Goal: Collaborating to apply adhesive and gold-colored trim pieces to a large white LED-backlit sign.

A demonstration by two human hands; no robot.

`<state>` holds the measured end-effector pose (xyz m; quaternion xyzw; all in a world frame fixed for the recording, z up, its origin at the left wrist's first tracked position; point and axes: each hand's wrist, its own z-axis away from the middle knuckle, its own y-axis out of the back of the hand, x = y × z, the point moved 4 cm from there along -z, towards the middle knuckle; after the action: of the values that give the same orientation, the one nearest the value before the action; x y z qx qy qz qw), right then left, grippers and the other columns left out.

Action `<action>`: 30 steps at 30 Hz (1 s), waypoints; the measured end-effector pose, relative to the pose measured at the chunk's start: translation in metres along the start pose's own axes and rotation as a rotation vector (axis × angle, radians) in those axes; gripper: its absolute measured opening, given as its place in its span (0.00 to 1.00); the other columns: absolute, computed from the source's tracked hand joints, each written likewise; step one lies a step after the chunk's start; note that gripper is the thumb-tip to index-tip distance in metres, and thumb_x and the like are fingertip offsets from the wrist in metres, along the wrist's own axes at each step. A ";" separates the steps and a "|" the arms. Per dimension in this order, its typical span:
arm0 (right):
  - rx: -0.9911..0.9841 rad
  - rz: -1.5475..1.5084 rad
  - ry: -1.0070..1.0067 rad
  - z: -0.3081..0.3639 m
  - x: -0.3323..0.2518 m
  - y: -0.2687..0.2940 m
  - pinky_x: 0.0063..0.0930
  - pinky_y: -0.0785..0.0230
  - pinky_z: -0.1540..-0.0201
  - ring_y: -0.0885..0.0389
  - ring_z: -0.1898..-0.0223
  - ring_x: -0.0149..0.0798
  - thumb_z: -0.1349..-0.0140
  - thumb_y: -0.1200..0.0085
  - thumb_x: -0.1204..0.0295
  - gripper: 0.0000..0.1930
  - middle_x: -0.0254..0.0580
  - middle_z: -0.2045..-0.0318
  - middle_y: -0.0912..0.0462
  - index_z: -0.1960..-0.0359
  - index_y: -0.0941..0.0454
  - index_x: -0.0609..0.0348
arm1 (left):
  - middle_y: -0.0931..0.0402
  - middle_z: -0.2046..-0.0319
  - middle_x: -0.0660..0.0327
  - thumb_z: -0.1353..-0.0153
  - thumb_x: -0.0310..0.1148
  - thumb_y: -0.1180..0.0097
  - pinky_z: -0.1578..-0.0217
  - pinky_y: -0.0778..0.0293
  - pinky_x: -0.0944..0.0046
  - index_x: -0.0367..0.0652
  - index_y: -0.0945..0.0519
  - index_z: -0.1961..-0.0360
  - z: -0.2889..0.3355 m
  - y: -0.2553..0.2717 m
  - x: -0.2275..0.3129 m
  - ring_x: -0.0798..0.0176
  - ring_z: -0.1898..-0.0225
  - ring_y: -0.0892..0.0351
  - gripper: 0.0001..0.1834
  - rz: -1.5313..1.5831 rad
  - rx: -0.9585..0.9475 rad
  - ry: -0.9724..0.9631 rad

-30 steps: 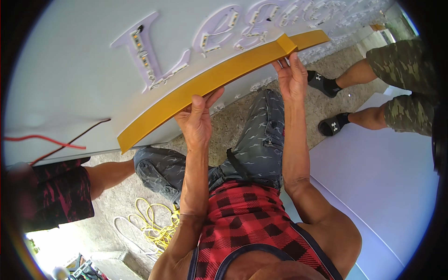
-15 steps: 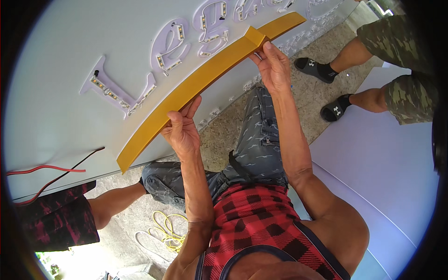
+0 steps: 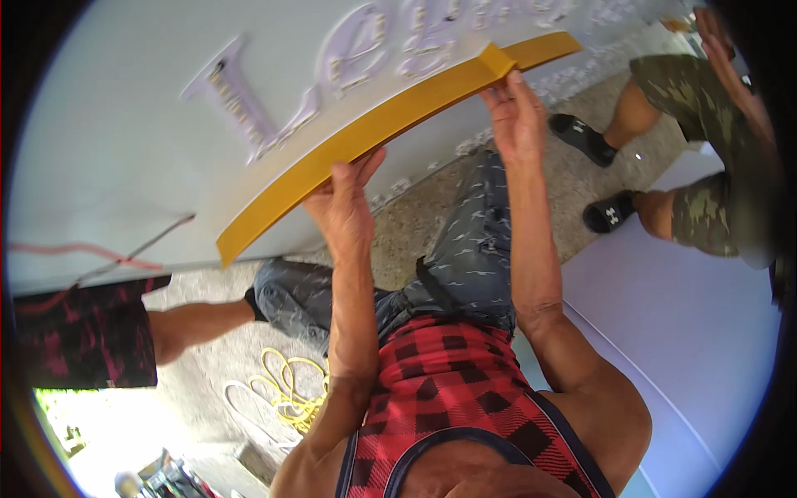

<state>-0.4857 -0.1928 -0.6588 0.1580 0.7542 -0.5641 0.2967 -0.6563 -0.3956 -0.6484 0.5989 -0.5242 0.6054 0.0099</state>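
Both my hands hold a long gold strip point(image 3: 374, 129), bent in a gentle curve with a sharp fold near its right end. My left hand point(image 3: 342, 207) grips its near edge left of the middle, thumb on top and fingers partly hidden beneath. Close to the fold, my right hand point(image 3: 519, 120) pinches the same edge. Behind the strip is a large pale board point(image 3: 141, 166) with raised white letters point(image 3: 257, 116). Small light modules on wires line the letters, slightly blurred.
Red wire point(image 3: 91, 251) and black wire point(image 3: 158, 239) lie at the board's left. One person in patterned shorts point(image 3: 91, 340) stands left; another in camouflage shorts point(image 3: 672, 91) stands right. Yellow cord point(image 3: 290, 407) is coiled on the floor. Pale sheets point(image 3: 631, 299) lie at right.
The view has shifted and turned a little, so the board, strip and my hands sit further right. My grip looks the same. The right-hand person's hand has come into view.
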 end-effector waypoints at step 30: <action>0.488 -1.178 -1.228 -0.005 -0.036 -0.004 0.30 0.49 0.33 0.37 0.35 0.35 0.34 0.54 0.53 0.25 0.39 0.43 0.27 0.44 0.29 0.59 | 0.49 0.38 0.43 0.75 0.64 0.24 0.36 0.46 0.48 0.32 0.58 0.31 0.042 0.144 0.153 0.46 0.35 0.47 0.78 -1.416 0.560 -0.592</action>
<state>-0.4613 -0.1857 -0.6326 -0.5281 0.2793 -0.7557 0.2684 -0.7621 -0.5820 -0.6367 0.9035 0.1683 0.3809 0.1015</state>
